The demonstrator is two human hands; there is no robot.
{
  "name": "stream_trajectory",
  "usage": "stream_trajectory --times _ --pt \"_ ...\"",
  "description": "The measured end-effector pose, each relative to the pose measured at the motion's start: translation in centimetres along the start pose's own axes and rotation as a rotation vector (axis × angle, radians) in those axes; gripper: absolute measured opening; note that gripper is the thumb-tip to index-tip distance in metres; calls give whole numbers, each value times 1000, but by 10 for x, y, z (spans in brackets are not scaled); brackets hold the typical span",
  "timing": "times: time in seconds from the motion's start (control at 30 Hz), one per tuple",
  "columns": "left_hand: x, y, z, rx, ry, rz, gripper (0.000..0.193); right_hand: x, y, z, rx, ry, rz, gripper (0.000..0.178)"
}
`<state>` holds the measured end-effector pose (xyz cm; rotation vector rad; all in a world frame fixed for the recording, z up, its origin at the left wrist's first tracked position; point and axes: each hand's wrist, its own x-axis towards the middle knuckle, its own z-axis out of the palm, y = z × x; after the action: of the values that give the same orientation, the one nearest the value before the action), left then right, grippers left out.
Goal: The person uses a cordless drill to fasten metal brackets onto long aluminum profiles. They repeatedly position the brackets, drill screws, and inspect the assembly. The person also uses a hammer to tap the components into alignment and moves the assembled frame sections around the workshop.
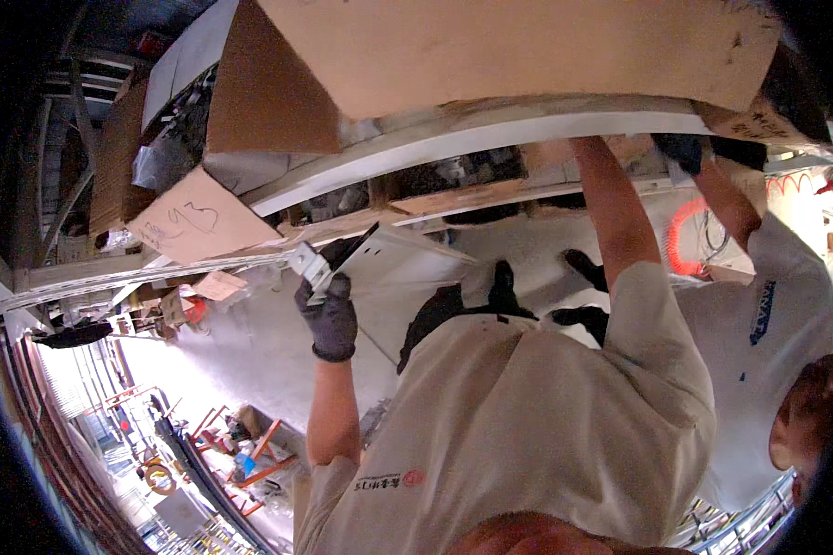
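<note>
My left hand (329, 319), in a dark glove, is closed around a silver metal bracket (311, 265) with a flat, angled end. Just beyond the glove, a pale metal plate (407, 259) with small dark slots slants to the right; whether it joins the bracket I cannot tell. My right forearm (617, 208) reaches up to the shelving, and its hand is hidden behind the white shelf edge (491, 136). What that hand touches does not show.
A large cardboard box (528, 55) stands on the upper shelf, with an open carton (204, 213) to its left. Lower bins (463, 171) hold small dark parts. At right a co-worker's gloved hand (680, 153) is at the shelf. A coiled orange hose (683, 239) lies beyond.
</note>
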<state>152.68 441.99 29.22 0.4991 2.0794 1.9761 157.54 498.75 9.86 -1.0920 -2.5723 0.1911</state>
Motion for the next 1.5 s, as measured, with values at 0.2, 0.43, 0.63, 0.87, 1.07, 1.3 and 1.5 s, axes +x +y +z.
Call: stream_trajectory --times 0.2,0.43,0.63,0.87,1.07,1.3,1.5 --pt "-4 -17 -6 99 35 68 39 -16 7 -11 192 106 45 32" --pt "15 -26 -8 -151 -161 -51 40 -100 -3 -48 1036 281 231 28" --pt "31 -64 -46 -100 -251 -13 40 -223 -107 -134 1743 136 233 29" --pt "51 -28 -55 135 -604 284 45 -269 -220 -253 1986 -93 -29 25" --pt "62 25 -51 -88 -713 326 39 -244 -266 -268 1617 -262 -302 19" --pt "59 49 -54 -87 -781 152 36 -232 -290 -272 1594 -434 -533 16" --pt "55 54 -57 -35 -742 365 40 -215 -297 -306 1311 -486 -766 13"
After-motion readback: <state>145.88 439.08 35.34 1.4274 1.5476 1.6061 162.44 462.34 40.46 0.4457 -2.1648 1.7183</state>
